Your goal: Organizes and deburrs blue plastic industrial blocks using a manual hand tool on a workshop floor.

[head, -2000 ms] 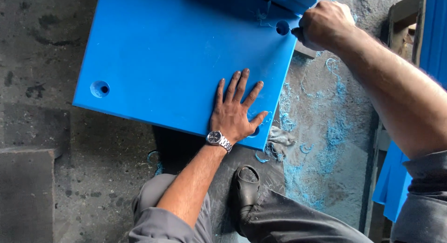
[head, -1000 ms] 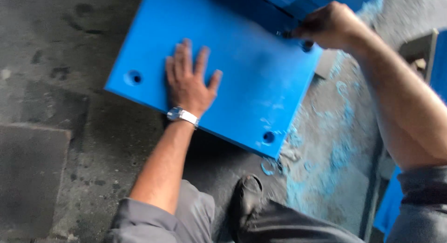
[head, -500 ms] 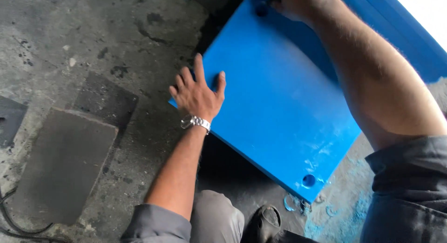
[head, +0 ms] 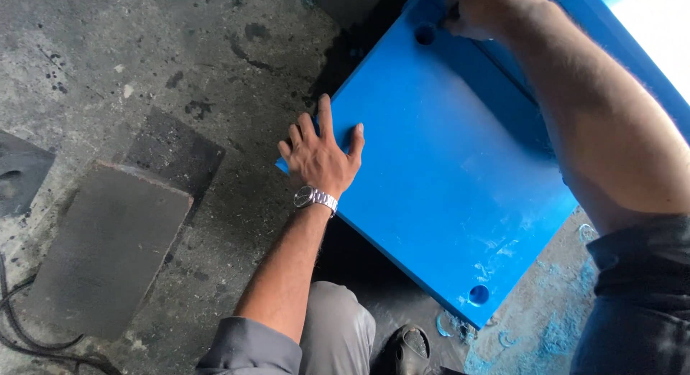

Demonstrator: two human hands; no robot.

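Flat blue rectangular plastic panel (head: 460,181) with drilled corner holes lies on the stained concrete floor (head: 144,73), long axis diagonal. Left hand (head: 320,156) presses flat, fingers spread, on its near-left corner; right hand (head: 489,12) grips the far edge (closure partly hidden).

Panel (head: 445,167) bright blue — floor (head: 144,73) grey, dark-stained.

A single view is given — taken from a head-worn camera, aimed steeply down over the person's own arms and knee. The blue panel (head: 445,167) and the concrete floor (head: 144,73) are seen from close above, the right hand (head: 489,12) cut by the upper edge — no second view is provided.
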